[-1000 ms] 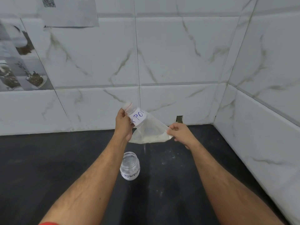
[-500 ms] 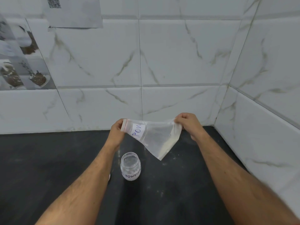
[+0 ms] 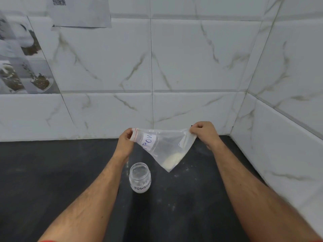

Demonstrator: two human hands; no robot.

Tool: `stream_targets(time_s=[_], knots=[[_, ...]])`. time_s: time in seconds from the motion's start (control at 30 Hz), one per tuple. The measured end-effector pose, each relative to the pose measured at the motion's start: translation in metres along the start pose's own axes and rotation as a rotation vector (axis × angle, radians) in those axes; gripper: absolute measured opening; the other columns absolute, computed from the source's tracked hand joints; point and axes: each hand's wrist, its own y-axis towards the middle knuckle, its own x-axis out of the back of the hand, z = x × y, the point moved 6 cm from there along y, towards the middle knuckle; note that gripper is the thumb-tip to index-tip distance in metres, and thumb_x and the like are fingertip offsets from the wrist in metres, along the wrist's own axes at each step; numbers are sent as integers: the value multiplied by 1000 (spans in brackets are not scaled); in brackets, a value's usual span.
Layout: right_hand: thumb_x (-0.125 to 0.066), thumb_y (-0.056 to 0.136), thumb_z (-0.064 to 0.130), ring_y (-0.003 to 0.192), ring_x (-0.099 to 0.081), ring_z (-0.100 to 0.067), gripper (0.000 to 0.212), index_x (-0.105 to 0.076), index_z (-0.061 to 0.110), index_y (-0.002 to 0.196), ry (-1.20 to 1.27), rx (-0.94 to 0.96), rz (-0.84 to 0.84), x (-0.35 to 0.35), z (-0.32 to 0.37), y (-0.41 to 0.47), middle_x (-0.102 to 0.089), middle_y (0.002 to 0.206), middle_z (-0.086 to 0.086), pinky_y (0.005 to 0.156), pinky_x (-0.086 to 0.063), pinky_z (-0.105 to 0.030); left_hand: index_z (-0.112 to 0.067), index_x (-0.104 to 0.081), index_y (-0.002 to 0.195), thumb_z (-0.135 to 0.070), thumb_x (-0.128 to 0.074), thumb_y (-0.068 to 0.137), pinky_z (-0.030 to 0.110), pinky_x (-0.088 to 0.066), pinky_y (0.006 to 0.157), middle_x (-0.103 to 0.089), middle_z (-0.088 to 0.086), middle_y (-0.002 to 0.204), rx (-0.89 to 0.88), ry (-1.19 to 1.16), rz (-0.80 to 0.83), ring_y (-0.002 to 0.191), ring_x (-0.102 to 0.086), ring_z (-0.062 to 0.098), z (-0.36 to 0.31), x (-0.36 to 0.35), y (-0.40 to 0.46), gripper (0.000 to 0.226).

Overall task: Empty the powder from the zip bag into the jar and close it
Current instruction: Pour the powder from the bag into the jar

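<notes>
At frame centre, the left hand (image 3: 125,143) and right hand (image 3: 205,134) each pinch the zip bag (image 3: 164,147). Powder (image 3: 172,160) sits in its low corner. The open jar (image 3: 140,177) stands on the desk (image 3: 52,172) below.

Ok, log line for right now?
left hand: grips zip bag mouth | right hand: grips corner | powder: low corner | jar: open

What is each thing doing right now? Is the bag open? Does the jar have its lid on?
zip bag: held up in the air by two corners, one corner hanging down; whether the red zip is sealed is unclear.
powder: gathered in the bag's lowest corner.
jar: upright on the counter, no lid on, some powder inside.
left hand: pinching the zip end.
right hand: pinching the opposite corner.
counter: dusted with powder specks.
</notes>
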Motion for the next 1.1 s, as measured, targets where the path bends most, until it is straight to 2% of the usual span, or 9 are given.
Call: stream_targets(time_s=[0.13,0.27,0.4,0.63,0.73,0.8,0.87,0.97,1.1], knots=[[-71,77,4,71,-63,-15,10,-73,5,68,7,-6,7,0,-3,2,-71,73,-2,69,-51,-32,-16,-66,88,1,-49,98,21,-53,71,-73,-13,76,10,0,13,73,-67,2,5,1,2,27],[-73,78,5,67,-62,-11,16,-73,13,64,-98,-16,99,-6,-1,1,-71,72,1,66,-50,-25,-14,-66,88,-1,-55,97,30,-51,77,-69,0,84,33,-22,18,78,-63,12,7,1,3,20],[-65,76,4,59,-49,-11,17,-63,7,59,-98,-10,73,-5,-1,2,-59,63,2,56,-39,-24,-17,-67,86,1,-54,96,30,-52,77,-70,-2,84,31,-36,15,78,-64,12,7,-1,2,24],[-57,87,11,69,-54,-14,18,-61,15,70,-130,29,-86,1,-9,12,-60,73,3,65,-45,-29,-16,-68,89,6,-50,90,28,-51,80,-71,0,90,40,5,17,87,-64,16,3,-6,5,28],[-60,86,10,76,-59,-19,18,-63,14,69,32,-59,-197,10,-26,14,-65,79,0,67,-51,-36,-18,-63,76,-9,-55,88,28,-44,77,-64,-6,78,-15,78,53,77,-56,11,-14,-17,6,16],[-61,86,6,79,-60,-20,19,-63,15,69,150,-151,-234,11,-41,14,-65,82,-1,64,-51,-32,-16,-58,70,-11,-59,87,24,-39,68,-56,-10,66,-83,138,88,63,-48,1,-35,-28,7,17],[-61,87,7,82,-61,-22,15,-64,16,76,240,-239,-249,8,-57,12,-67,89,-6,62,-50,-30,-16,-55,65,-12,-61,84,23,-40,61,-51,-9,61,-175,211,133,57,-44,-2,-59,-45,7,20],[-61,88,7,89,-65,-26,9,-66,14,91,346,-333,-258,-1,-82,11,-68,103,-12,64,-53,-30,-21,-55,63,-19,-60,79,31,-48,60,-53,-9,59,-239,322,189,59,-51,8,-85,-69,8,17],[-65,88,15,99,-66,-25,30,-63,10,117,395,-372,-315,-5,-89,1,-67,111,-9,76,-55,-36,-20,-55,66,-24,-60,79,32,-44,57,-57,-6,60,-330,529,158,58,-50,12,-107,-88,10,15]])
